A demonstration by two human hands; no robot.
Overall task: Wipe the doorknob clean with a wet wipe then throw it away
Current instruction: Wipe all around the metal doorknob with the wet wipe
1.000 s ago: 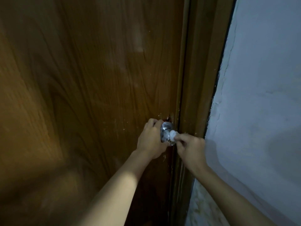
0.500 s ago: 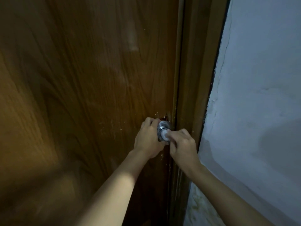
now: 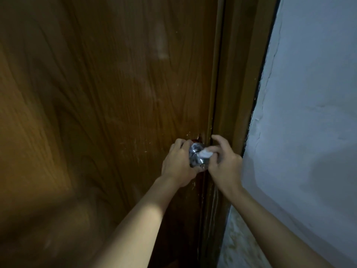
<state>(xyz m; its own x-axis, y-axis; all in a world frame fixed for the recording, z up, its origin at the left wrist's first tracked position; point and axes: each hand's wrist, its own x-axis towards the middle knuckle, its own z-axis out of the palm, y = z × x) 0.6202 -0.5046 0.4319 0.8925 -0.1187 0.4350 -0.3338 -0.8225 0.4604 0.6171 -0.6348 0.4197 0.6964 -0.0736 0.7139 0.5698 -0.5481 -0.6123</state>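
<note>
A shiny round metal doorknob (image 3: 196,157) sits at the right edge of a brown wooden door (image 3: 108,105). My left hand (image 3: 178,163) wraps the knob's left side and grips it. My right hand (image 3: 225,163) presses a small crumpled white wet wipe (image 3: 205,153) against the knob's upper right face, pinched between thumb and fingers, with the index finger raised above. The hands hide much of the knob.
A brown door frame (image 3: 231,93) runs down just right of the knob. A pale blue-white plastered wall (image 3: 309,113) fills the right side, with cracked plaster along the frame. The scene is dim.
My right hand has shifted the wipe across the knob's face toward its upper right, and its index finger has lifted. The left hand keeps its grip.
</note>
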